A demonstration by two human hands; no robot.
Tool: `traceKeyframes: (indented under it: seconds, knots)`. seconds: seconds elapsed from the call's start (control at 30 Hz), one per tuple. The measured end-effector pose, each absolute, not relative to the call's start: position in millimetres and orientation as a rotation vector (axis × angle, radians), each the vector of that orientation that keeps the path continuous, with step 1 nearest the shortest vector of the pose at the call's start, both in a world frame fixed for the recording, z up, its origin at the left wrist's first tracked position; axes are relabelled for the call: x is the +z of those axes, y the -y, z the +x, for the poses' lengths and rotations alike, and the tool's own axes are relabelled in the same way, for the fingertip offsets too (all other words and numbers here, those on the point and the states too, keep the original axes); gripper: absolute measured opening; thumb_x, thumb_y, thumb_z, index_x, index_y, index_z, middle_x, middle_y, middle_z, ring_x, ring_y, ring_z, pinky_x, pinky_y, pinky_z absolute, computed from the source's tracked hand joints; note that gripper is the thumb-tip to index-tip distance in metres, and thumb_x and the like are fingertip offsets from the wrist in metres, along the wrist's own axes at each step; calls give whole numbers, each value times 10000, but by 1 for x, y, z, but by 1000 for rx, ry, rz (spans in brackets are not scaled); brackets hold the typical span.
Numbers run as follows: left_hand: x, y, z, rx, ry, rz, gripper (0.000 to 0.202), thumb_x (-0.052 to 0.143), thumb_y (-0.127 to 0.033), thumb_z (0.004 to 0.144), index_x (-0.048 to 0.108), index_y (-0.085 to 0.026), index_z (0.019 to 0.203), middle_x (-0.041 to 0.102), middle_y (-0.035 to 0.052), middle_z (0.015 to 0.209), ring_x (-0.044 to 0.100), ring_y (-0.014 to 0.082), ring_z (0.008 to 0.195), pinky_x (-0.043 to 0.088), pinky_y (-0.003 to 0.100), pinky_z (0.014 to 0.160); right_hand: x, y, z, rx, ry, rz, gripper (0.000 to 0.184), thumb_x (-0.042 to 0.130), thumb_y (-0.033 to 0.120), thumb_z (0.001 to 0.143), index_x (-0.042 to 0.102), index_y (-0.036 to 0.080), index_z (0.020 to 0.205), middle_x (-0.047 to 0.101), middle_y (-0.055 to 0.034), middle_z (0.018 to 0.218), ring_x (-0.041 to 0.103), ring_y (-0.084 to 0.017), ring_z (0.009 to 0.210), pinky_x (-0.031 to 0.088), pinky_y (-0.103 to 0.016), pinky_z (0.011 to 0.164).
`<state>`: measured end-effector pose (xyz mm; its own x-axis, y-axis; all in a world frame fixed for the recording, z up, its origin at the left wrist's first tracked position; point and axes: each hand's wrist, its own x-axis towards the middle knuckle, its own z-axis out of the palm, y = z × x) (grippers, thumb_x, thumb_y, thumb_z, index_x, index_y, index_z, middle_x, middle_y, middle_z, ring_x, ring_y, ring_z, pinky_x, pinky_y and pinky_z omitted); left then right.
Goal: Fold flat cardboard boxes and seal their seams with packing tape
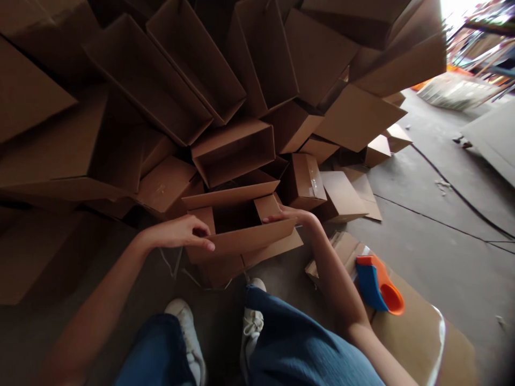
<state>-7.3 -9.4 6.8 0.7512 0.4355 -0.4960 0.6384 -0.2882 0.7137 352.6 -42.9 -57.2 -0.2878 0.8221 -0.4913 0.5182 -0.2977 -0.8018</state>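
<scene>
Cardboard box (252, 239) low before the shoes (251, 327), flaps up, heaped boxes (161, 80) behind. Left hand (177, 233) curled, fingers hooked over its near flap; right hand (292, 216) open, laid along the flap's far end. Tape dispenser (376, 284) sits right, on flattened cardboard (418, 343).

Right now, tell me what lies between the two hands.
The head view shows an open cardboard box between the left hand and the right hand, its flaps raised.
</scene>
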Motion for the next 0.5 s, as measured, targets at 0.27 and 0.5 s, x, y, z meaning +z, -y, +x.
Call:
traceKeyframes:
  seconds: [0.27,0.5]
  knots:
    - [-21,30,-19,618,-1650,2032,624,860,-590,545,547,-221,939,615,74,1001,591,308,993,499,439,857,-68,39,351,1462,1812,-1690,748,735,467,796,514,248,1477,487,-67,1540,451,-291,1432,367,-433,1205]
    - [-28,9,-23,762,-1601,2265,1476,931,-602,401,120,-199,1567,217,240,1609,206,478,1490,242,638,1186,-61,40,345,1416,1914,-1665,832,679,437,857,322,255,1586,491,-82,1538,490,-253,1407,423,-397,1169]
